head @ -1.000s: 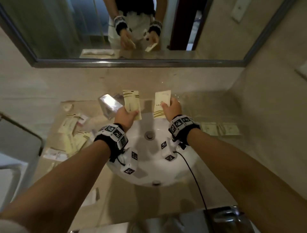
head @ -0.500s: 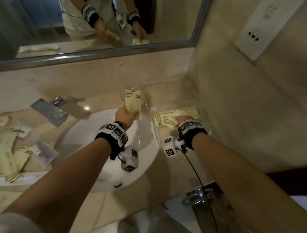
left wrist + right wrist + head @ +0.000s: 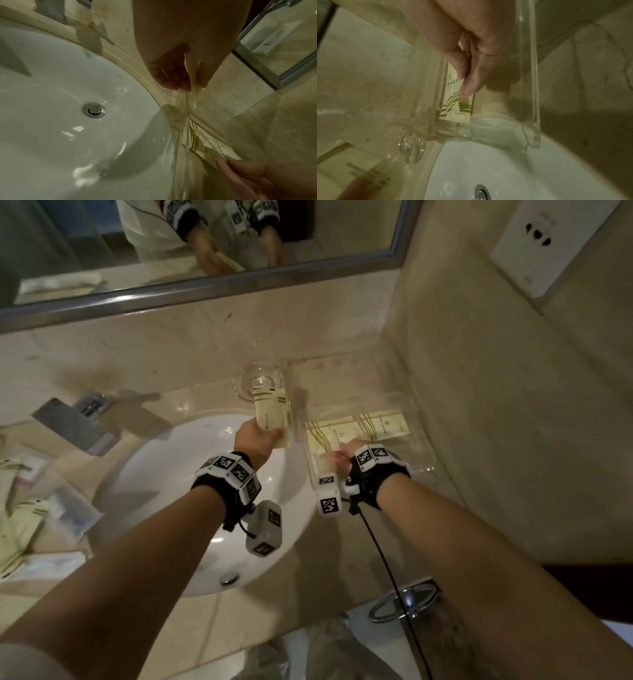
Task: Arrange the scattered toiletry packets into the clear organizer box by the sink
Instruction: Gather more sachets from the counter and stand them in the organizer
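Note:
The clear organizer box [image 3: 423, 422] sits on the counter right of the sink, against the side wall. My right hand [image 3: 337, 451] is down inside it, thumb and finger pinching a cream striped packet [image 3: 455, 106] that stands near the box's left wall. Another cream packet [image 3: 385, 424] lies flat in the box. My left hand [image 3: 270, 436] holds a second cream packet [image 3: 270, 412] over the sink's rim, just left of the box wall. From the left wrist, that packet [image 3: 193, 81] shows edge-on between thumb and fingers.
A white sink basin [image 3: 164, 474] fills the middle, with a chrome faucet [image 3: 75, 419] at its back left. A small glass dish [image 3: 257, 380] stands behind the left hand. More packets [image 3: 27, 508] lie scattered on the counter at far left. Wall tiles close in on the right.
My right hand carried its packet from above the sink rightward and down into the clear box. The left hand followed to the right, still holding its packet.

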